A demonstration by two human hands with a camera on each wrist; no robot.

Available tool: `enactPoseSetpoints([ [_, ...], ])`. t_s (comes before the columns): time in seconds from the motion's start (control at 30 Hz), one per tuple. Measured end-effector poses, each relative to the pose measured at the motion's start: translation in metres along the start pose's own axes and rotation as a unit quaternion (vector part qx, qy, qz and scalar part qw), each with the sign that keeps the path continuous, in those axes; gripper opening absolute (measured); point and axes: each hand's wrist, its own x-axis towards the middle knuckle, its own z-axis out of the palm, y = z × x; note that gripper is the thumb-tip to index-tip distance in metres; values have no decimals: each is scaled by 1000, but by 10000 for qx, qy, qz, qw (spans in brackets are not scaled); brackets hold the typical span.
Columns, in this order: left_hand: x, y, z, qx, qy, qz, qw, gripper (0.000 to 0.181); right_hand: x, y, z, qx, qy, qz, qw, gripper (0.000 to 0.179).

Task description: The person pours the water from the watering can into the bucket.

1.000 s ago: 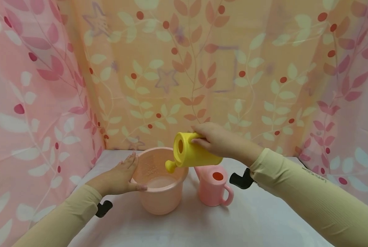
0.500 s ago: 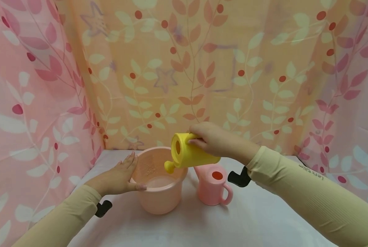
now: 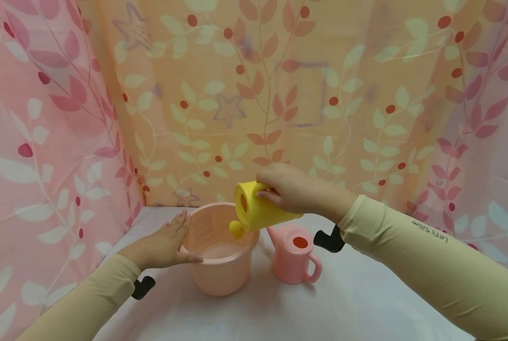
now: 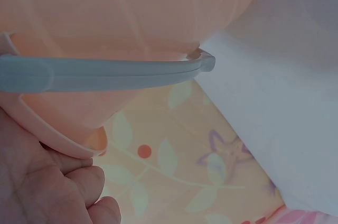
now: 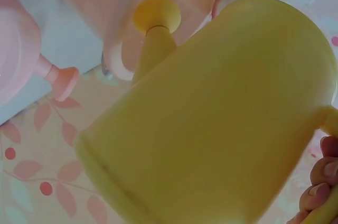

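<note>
In the head view, a yellow watering can (image 3: 264, 213) tips toward the left, its sprinkler spout (image 3: 236, 229) over the mouth of a peach bucket (image 3: 221, 277). My right hand (image 3: 298, 189) grips the can's handle; in the right wrist view its curled fingers (image 5: 319, 182) wrap that handle. My left hand (image 3: 164, 246) rests on the bucket's left rim, fingers extended and thumb along the front edge. The left wrist view shows the bucket's wall (image 4: 132, 12) with a grey-blue bail handle (image 4: 105, 73) beside my hand (image 4: 47, 187). Small drops or bubbles mark the bucket's inner wall.
A pink watering can (image 3: 292, 260) with a red opening stands upright just right of the bucket. White cloth (image 3: 347, 303) covers the table. Leaf-patterned curtains (image 3: 271, 94) close in the back and both sides.
The yellow watering can has shifted slightly left and up, tipping a little more. My left hand, the bucket and the pink can stay in place.
</note>
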Motion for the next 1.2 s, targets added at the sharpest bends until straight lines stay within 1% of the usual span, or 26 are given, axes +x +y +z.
enactPoseSetpoints([
  [0.23,0,0,0,-9,4,18,10000,122,3,-2,-5,-176,-17,-182,9997,17],
  [0.43,0,0,0,-41,-3,20,10000,122,2,-3,-6,-286,-43,-270,9992,15],
  [0.63,1,-2,1,-24,0,31,10000,123,3,-3,-6,-302,-130,-333,9989,11],
  [0.87,2,-3,2,-9,21,62,10000,123,3,-3,-10,-329,-82,-532,9980,13],
  [0.97,2,-3,2,12,21,73,10000,123,3,-3,-11,-311,-87,-562,9979,13],
  [1.2,1,-2,1,-51,-10,39,10000,122,2,-2,-9,-360,-214,-486,9979,13],
])
